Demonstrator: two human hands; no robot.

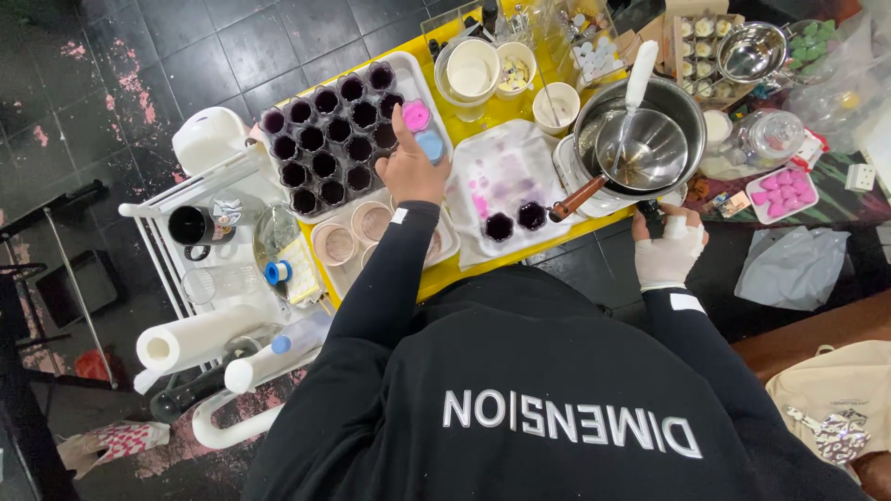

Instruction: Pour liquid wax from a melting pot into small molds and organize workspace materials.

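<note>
My left hand [409, 169] is bare and reaches over a white tray [415, 76] packed with several small cups of dark purple liquid [325, 164]. It lies next to a pink piece [416, 114] and a blue piece [430, 144] on the tray's right side, and its fingers are hidden under the hand. My right hand [668, 252] wears a white glove and is closed around a small dark handle [652, 211] at the near edge of a big steel pot [688, 100]. A steel strainer bowl [652, 148] with a brown handle [576, 198] sits in that pot.
Two purple-filled cups [515, 222] stand on a stained white cloth [506, 167] on the yellow table [464, 264]. Empty beige cups [336, 243], a white bucket [471, 70], a pink mould tray [782, 192], a wire rack [148, 213] with a paper roll [190, 340] and black mug [192, 225] surround them.
</note>
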